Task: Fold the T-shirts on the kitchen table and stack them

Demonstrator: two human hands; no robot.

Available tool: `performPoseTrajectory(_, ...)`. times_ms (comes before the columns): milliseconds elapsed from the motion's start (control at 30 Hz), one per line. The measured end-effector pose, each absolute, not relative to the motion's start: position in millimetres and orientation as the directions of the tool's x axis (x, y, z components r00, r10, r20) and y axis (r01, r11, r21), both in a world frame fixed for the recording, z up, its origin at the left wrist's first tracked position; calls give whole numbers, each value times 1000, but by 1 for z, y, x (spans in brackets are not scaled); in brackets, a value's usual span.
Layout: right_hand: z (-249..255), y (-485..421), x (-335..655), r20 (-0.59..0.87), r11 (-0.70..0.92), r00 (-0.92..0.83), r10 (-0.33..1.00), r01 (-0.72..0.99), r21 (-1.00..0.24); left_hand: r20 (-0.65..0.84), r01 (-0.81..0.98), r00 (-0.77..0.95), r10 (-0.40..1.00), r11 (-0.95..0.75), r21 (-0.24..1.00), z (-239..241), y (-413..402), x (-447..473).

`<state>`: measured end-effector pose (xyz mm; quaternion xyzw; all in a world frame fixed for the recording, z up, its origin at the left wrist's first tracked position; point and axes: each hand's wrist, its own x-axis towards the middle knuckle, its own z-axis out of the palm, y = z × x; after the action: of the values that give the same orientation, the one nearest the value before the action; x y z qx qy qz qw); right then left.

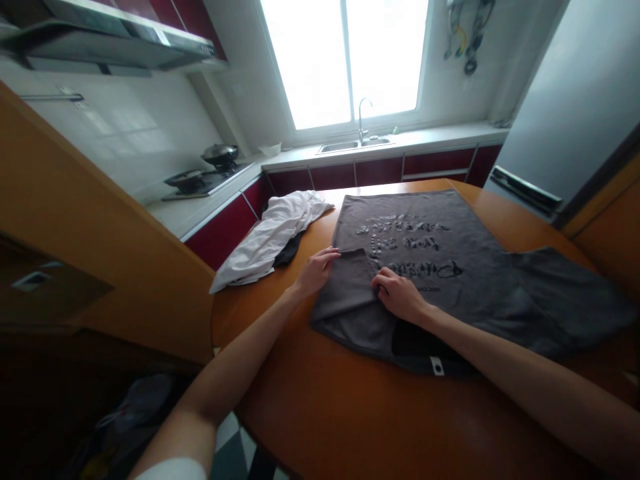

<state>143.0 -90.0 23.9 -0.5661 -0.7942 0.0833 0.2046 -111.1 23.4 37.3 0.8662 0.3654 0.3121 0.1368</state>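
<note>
A dark grey T-shirt with raised black lettering lies spread on the wooden table, its collar and white label toward me. Its left sleeve is folded inward over the body, while the right sleeve reaches out flat to the right. My left hand pinches the folded sleeve's hem at the shirt's left edge. Closed on the other corner of that sleeve is my right hand, near the lettering; its fingertips are partly hidden.
White and dark clothes lie heaped on the table's left side. Beyond stand a counter with a sink, a stove with pans at left, and a fridge at right. An orange-brown panel rises close on the left.
</note>
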Motion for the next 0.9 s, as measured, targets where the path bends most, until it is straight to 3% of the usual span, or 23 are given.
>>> performPoseTrajectory(200,25,-90,143,247,369,-292,924,851,-375,268,516,749,606,-787,338,34,39,-69)
performPoseTrajectory(433,29,-92,142,216,370,-309,926,854,-366,110,689,684,721,-689,226,9,36,-48)
performPoseTrajectory(533,30,-91,141,244,359,-286,927,863,-354,155,683,688,709,-704,191,7,33,-50)
performPoseTrajectory(733,29,-88,143,445,443,-270,854,826,-349,194,693,664,722,-692,204,14,31,-48)
performPoseTrajectory(900,16,-84,145,325,485,-383,865,805,-341,311,736,547,777,-624,263,13,43,-52)
